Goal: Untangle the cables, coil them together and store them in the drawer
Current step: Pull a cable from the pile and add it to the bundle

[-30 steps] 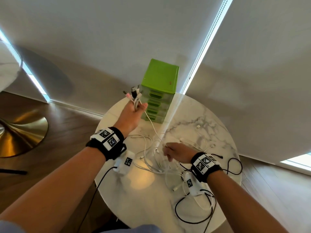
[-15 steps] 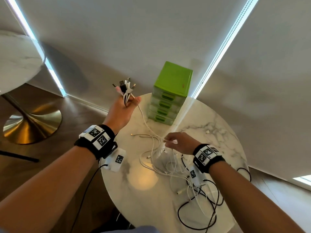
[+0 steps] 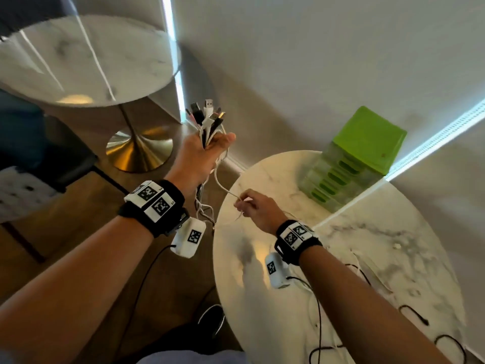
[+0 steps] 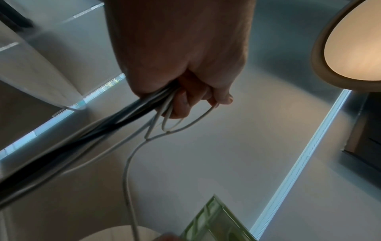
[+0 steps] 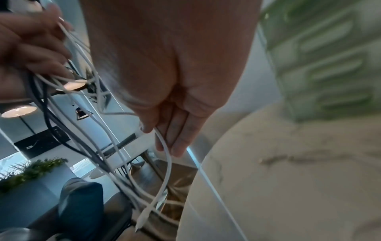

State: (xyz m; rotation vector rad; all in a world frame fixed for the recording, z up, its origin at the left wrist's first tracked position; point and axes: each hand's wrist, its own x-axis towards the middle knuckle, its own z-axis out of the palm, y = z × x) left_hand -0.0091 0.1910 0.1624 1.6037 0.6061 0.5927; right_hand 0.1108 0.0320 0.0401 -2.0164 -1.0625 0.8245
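The head view looks down from high up at both arms and the round table (image 3: 341, 258). The left wrist view sits close under its hand, looking up at the ceiling lamp (image 4: 350, 40). The right wrist view looks down, very close. All share the green drawer box (image 3: 362, 153) (blurry in both wrist views).

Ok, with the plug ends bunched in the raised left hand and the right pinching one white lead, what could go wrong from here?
1. The left hand grips the mixed black and white cable bunch near the plugs only; a hard pull by the right hand on the thin white cable could tighten the tangle below.
2. Loose ends hang off the round marble table edge and may snag.
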